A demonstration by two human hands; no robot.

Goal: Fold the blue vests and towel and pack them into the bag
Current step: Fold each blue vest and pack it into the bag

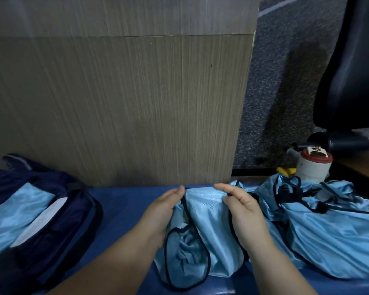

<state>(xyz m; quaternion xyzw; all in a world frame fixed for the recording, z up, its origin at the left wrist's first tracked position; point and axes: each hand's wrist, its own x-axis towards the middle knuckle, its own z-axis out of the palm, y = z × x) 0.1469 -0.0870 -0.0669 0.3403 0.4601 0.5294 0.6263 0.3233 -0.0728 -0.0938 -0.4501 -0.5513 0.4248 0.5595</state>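
Note:
A light blue vest with black trim hangs crumpled between my hands over the blue surface. My left hand pinches its upper left edge, and my right hand pinches its upper right edge. The top edge is stretched between them. On the left lies an open navy bag with folded light blue fabric and a white label inside. A loose heap of more light blue vests lies to the right, touching the held vest.
A wood-grain panel rises right behind the blue surface. A white bottle with a red lid and a yellow object stand behind the heap. A black chair stands on grey carpet at the right.

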